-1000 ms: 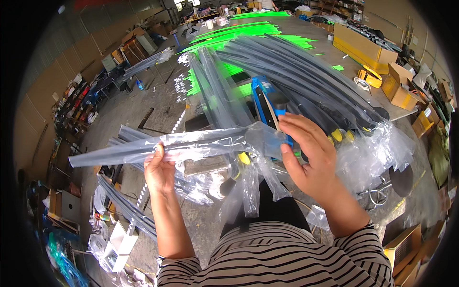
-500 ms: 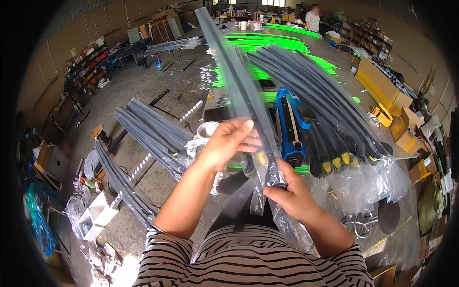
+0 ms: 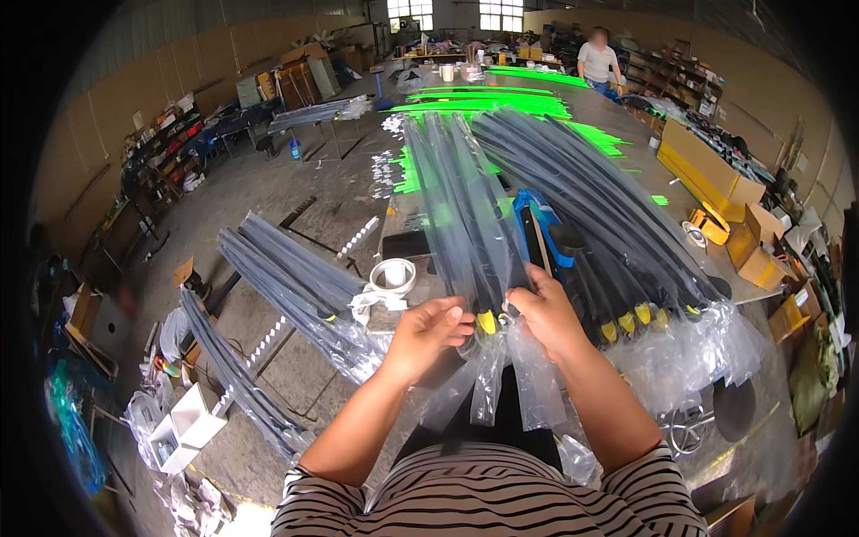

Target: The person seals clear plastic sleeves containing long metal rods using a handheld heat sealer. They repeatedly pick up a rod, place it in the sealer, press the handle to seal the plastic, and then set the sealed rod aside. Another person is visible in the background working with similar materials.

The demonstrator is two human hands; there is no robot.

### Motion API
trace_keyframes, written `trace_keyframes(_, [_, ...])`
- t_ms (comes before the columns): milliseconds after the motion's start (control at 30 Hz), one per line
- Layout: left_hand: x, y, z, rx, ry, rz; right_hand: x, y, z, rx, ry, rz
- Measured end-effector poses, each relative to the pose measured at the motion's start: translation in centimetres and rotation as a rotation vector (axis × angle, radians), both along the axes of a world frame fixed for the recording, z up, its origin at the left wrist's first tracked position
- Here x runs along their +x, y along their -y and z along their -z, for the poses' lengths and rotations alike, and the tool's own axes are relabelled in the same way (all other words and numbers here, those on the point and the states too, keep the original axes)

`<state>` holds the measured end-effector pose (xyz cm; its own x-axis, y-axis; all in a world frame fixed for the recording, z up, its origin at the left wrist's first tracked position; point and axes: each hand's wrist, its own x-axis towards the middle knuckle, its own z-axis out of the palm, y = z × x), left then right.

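Several long dark strips in clear plastic sleeves (image 3: 461,215) lie on the table in front of me, their loose bag ends hanging over the near edge. My right hand (image 3: 548,315) pinches the near end of one clear plastic sleeve. Beside it, my left hand (image 3: 426,338) is open, fingers apart and slightly curled, close to a yellow tip (image 3: 486,322) inside a sleeve. The blue sealing machine (image 3: 548,234) is partly covered by the sleeves. To its right lies a larger pile of sleeved dark strips (image 3: 617,206) with yellow tips.
Bright green strips (image 3: 483,103) lie farther up the table. A roll of white tape (image 3: 393,277) sits left of my hands. More sleeved bundles (image 3: 291,259) rest at left, near a white box (image 3: 190,428). Cardboard boxes (image 3: 711,170) line the right; a person (image 3: 599,59) stands far back.
The sleeve I held up has come down onto the table beside the other sleeves. Both hands have moved lower, and my left hand has come away from the sleeve.
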<state>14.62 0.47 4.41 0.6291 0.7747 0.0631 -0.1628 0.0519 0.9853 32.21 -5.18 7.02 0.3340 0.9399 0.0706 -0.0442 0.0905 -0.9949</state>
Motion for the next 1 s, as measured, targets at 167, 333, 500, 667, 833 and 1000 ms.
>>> trace_keyframes(167, [-0.8, -0.1, 1.8, -0.027, -0.016, -0.121, 0.2, 0.4, 0.5, 0.04, 0.595, 0.226])
trace_keyframes(333, [-0.6, 0.4, 4.7, -0.087, -0.021, -0.213, 0.1, 2.9, 0.8, 0.046, 0.811, 0.214])
trace_keyframes(500, [1.2, 1.5, 5.3, -0.413, -0.075, -0.094, 0.2, 3.4, 2.5, -0.076, 0.555, 0.124])
trace_keyframes(667, [2.3, 0.9, 4.6, -0.6, 0.252, 0.208, -0.1, 2.8, 4.3, -0.06, 0.082, -0.03])
trace_keyframes(833, [1.3, 1.8, 1.3, -0.539, 0.279, 0.096, -2.4, 3.1, 2.3, -0.051, -0.315, -0.103])
trace_keyframes(1000, [-1.8, 0.8, 1.1, -0.467, 0.196, 0.015, -3.1, 2.7, 3.5, -0.113, -0.429, -0.148])
